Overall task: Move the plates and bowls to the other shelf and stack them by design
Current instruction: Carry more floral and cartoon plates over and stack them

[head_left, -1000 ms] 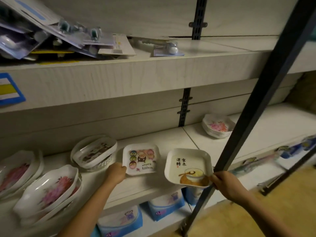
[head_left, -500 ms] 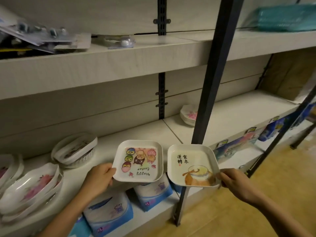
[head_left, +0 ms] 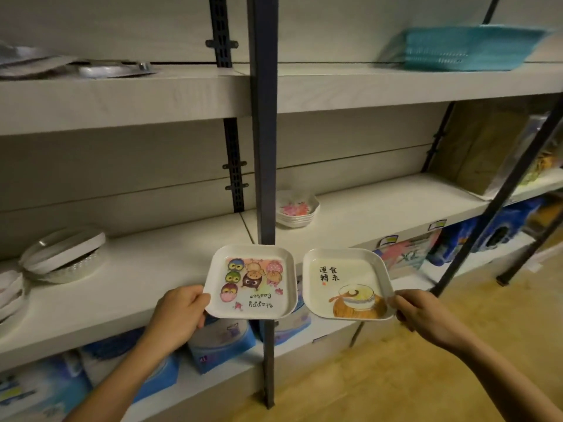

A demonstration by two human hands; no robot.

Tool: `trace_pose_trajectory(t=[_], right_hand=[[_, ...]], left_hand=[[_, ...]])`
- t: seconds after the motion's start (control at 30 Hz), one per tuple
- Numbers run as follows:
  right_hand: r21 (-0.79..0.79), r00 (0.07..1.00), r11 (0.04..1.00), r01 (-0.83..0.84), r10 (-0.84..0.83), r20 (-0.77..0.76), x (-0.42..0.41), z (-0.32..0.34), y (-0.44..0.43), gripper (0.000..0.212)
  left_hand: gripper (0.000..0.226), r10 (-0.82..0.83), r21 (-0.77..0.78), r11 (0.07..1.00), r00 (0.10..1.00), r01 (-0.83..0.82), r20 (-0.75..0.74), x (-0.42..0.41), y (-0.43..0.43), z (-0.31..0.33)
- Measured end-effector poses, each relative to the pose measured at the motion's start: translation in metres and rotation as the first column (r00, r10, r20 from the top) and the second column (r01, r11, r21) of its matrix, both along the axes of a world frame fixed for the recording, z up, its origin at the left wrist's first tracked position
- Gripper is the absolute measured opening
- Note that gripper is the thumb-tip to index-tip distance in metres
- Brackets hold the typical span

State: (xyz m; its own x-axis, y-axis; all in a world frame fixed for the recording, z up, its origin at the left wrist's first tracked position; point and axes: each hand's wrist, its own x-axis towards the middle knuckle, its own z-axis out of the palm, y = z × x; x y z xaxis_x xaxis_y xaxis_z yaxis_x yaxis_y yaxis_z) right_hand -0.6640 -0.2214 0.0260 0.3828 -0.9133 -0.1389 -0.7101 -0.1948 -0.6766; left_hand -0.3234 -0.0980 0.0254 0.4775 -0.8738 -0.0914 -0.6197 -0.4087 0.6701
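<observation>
My left hand (head_left: 179,312) grips the left edge of a square white plate with owl cartoons (head_left: 251,281). In my right hand (head_left: 420,312) is the right edge of a square white plate with a painted bowl and characters (head_left: 347,283). Both plates hang side by side in front of the middle shelf, level and apart. A stack of white flower-print bowls (head_left: 295,210) sits on the right shelf section (head_left: 380,208) near its back left. On the left shelf section (head_left: 122,287) lie a tilted round dish in a basket (head_left: 62,254) and more plates at the frame's left edge (head_left: 9,295).
A dark metal upright post (head_left: 263,147) stands right behind the owl plate, between the two shelf sections. A slanted dark bar (head_left: 499,196) crosses at the right. A teal basket (head_left: 466,48) rests on the top shelf. Blue packages (head_left: 219,342) fill the lower shelf. Wooden floor lies at the right.
Both plates have come off the left shelf and moved right and toward me. The view has swung right, so the post and right shelf section now sit in the middle.
</observation>
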Motion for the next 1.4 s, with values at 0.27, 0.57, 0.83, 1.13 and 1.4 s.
trace_pose_trajectory(t=[0.27,0.57,0.83,1.13,1.4], right_hand=[[-0.003,1.000,1.000,-0.002,0.002,-0.026,-0.079,0.004,-0.046,0.036],[0.015,0.999,0.999,0.030,-0.031,0.023,-0.128,0.000,-0.114,0.039],[0.048,0.999,0.998,-0.035,0.034,0.007,-0.124,0.000,-0.222,0.035],[0.035,0.975,0.987,-0.156,0.159,-0.156,-0.081,-0.020,-0.338,0.038],[0.106,0.934,0.962,-0.251,0.270,-0.233,-0.027,-0.046,-0.421,0.041]], left_hand=[[0.037,0.003,-0.028,1.000,1.000,-0.002,0.023,-0.092,-0.041,0.002],[0.038,-0.008,-0.075,0.997,1.000,0.009,0.009,-0.144,-0.118,0.006],[0.033,0.076,-0.071,0.995,0.997,-0.076,0.008,-0.145,-0.209,-0.006],[0.031,0.207,-0.012,0.978,0.978,-0.207,-0.001,-0.134,-0.278,-0.012],[0.029,0.382,0.035,0.924,0.924,-0.382,-0.020,-0.121,-0.307,-0.016]])
